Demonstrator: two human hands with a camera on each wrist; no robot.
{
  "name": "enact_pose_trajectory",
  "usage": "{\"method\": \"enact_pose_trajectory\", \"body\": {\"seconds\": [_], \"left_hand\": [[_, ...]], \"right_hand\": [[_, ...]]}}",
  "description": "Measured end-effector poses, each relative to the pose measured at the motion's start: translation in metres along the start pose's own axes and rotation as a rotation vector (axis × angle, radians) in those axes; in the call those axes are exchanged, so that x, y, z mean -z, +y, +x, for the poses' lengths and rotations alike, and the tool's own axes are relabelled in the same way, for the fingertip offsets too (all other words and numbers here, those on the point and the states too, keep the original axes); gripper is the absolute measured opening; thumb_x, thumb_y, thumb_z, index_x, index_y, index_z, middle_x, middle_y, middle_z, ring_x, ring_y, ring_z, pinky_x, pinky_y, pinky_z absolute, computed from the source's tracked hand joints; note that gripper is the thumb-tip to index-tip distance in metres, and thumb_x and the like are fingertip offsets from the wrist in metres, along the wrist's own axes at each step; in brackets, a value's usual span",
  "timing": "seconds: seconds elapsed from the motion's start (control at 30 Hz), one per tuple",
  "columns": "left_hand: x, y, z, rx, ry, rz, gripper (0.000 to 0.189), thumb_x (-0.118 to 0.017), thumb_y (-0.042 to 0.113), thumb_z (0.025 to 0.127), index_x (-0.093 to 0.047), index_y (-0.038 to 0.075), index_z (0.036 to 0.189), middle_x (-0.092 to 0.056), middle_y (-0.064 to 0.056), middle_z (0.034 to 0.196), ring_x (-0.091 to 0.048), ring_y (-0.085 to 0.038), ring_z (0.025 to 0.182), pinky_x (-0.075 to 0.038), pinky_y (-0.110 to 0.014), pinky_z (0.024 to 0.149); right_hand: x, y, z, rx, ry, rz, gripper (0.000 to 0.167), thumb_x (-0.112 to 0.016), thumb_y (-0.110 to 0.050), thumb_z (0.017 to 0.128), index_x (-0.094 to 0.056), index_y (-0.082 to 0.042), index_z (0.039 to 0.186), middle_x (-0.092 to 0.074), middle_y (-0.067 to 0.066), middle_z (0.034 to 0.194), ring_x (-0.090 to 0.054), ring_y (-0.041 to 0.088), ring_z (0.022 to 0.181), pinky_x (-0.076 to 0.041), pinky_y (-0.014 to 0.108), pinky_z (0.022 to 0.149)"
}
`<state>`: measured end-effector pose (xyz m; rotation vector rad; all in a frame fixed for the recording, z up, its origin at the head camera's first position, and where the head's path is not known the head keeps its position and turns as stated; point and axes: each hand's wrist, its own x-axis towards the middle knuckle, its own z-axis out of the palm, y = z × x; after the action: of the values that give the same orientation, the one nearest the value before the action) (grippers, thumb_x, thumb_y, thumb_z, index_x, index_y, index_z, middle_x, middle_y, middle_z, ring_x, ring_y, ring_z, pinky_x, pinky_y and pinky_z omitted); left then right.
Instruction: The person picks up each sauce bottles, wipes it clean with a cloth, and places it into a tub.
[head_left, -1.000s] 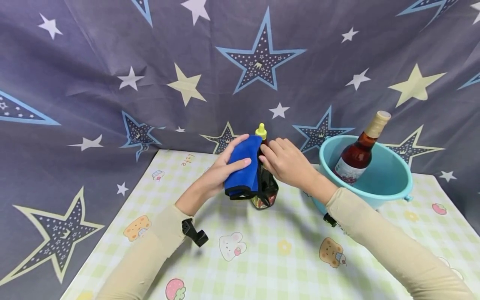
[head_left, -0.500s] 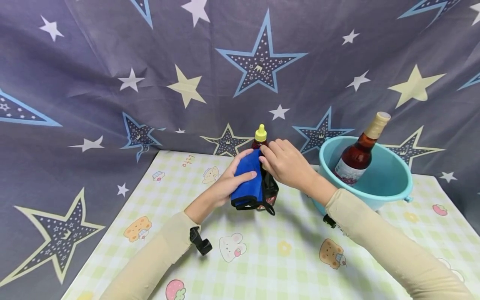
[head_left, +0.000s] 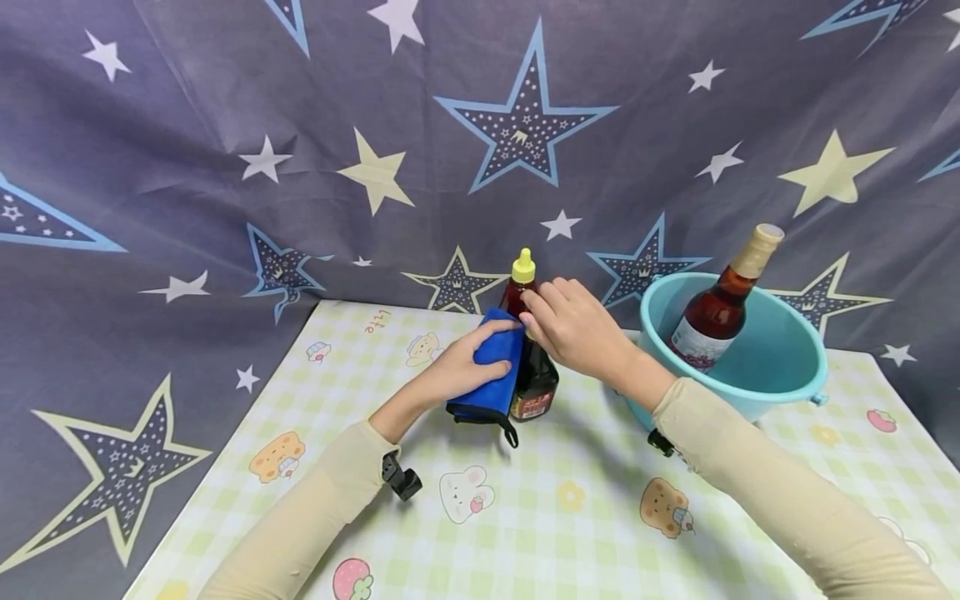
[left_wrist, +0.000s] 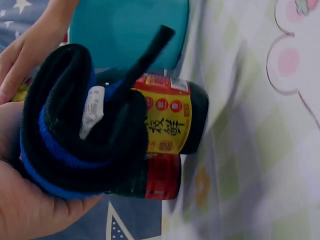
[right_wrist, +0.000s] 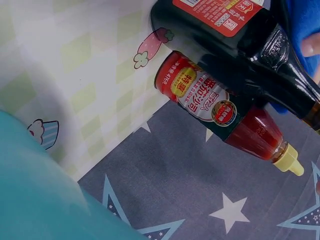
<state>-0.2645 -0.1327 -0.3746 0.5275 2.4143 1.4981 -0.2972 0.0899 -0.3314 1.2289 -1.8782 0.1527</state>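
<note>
My left hand (head_left: pixel 459 367) grips a folded blue cloth (head_left: pixel 487 393) with black edging and a dangling loop. The cloth lies against the left side of a dark soy sauce bottle (head_left: pixel 537 382), whose yellow and red label (left_wrist: pixel 167 117) shows in the left wrist view. Curled fingers of my right hand (head_left: pixel 576 327) hold that bottle around its top, hiding the cap. It stands upright on the table. Just behind it is a red ketchup bottle (right_wrist: pixel 202 95) with a yellow nozzle cap, partly covered in the head view.
To the right stands a light blue bucket (head_left: pixel 787 354). A brown-red glass bottle (head_left: pixel 712 317) with a gold neck leans inside it. A checked cloth with cartoon prints covers the table (head_left: pixel 525 542). A starry curtain (head_left: pixel 450 208) hangs along the back.
My left hand has slid the cloth down the soy sauce bottle toward the table, and more of the ketchup bottle shows. My right hand has stayed at the bottle's top.
</note>
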Motion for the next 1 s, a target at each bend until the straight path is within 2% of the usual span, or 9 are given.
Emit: {"method": "enact_pose_trajectory", "body": {"seconds": [0.13,0.33,0.43,0.6,0.7,0.83,1.0], "left_hand": [[0.002,0.0,-0.001,0.0,0.001,0.112,0.058,-0.065,0.024,0.097,-0.047,0.033,0.151,-0.048,-0.015,0.152,-0.058,-0.035,0.122,-0.052,-0.047,0.094],[0.003,-0.003,0.0,0.019,-0.005,0.167,0.057,-0.065,0.022,0.096,-0.048,0.031,0.15,-0.051,-0.015,0.148,-0.06,-0.033,0.115,-0.053,-0.044,0.09],[0.002,-0.009,0.0,0.04,-0.018,0.152,0.056,-0.064,0.021,0.097,-0.047,0.029,0.15,-0.051,-0.017,0.148,-0.06,-0.034,0.115,-0.053,-0.044,0.089],[-0.004,-0.028,0.0,0.127,-0.062,0.089,0.057,-0.064,0.019,0.097,-0.046,0.027,0.151,-0.05,-0.02,0.146,-0.06,-0.035,0.112,-0.053,-0.043,0.086],[-0.008,-0.036,-0.001,0.172,-0.083,0.106,0.06,-0.064,0.019,0.096,-0.045,0.025,0.153,-0.048,-0.021,0.149,-0.06,-0.034,0.115,-0.053,-0.044,0.087],[-0.009,-0.033,-0.001,0.221,-0.109,0.116,0.063,-0.063,0.018,0.097,-0.042,0.023,0.155,-0.044,-0.022,0.153,-0.058,-0.035,0.118,-0.052,-0.045,0.09],[-0.001,-0.023,0.0,0.275,-0.129,0.053,0.063,-0.063,0.015,0.096,-0.041,0.021,0.154,-0.044,-0.024,0.149,-0.059,-0.037,0.115,-0.053,-0.044,0.086]], "right_hand": [[0.0,0.0,0.0,-0.001,-0.004,-0.008,0.044,-0.035,-0.027,0.112,-0.065,0.004,0.11,-0.057,0.014,0.083,-0.045,0.028,0.069,-0.038,0.039,0.062],[-0.001,0.001,0.001,0.002,0.0,-0.006,0.044,-0.035,-0.026,0.112,-0.066,0.004,0.11,-0.057,0.014,0.082,-0.045,0.028,0.069,-0.039,0.039,0.062],[-0.001,0.001,0.001,0.004,0.009,-0.001,0.043,-0.035,-0.026,0.112,-0.066,0.004,0.11,-0.056,0.014,0.082,-0.045,0.029,0.069,-0.039,0.039,0.062],[-0.001,0.0,0.001,-0.007,-0.006,0.006,0.043,-0.035,-0.027,0.112,-0.066,0.004,0.11,-0.057,0.013,0.082,-0.045,0.028,0.068,-0.039,0.039,0.062],[0.0,-0.002,0.0,-0.01,-0.018,0.007,0.044,-0.035,-0.027,0.112,-0.066,0.004,0.11,-0.057,0.013,0.082,-0.044,0.027,0.068,-0.039,0.038,0.062],[0.0,-0.002,-0.001,-0.01,-0.016,0.002,0.044,-0.035,-0.027,0.112,-0.066,0.004,0.11,-0.057,0.013,0.082,-0.044,0.027,0.068,-0.039,0.039,0.062],[0.0,-0.002,0.0,-0.018,-0.014,-0.005,0.044,-0.035,-0.027,0.112,-0.066,0.004,0.11,-0.056,0.013,0.082,-0.043,0.027,0.068,-0.038,0.038,0.062]]}}
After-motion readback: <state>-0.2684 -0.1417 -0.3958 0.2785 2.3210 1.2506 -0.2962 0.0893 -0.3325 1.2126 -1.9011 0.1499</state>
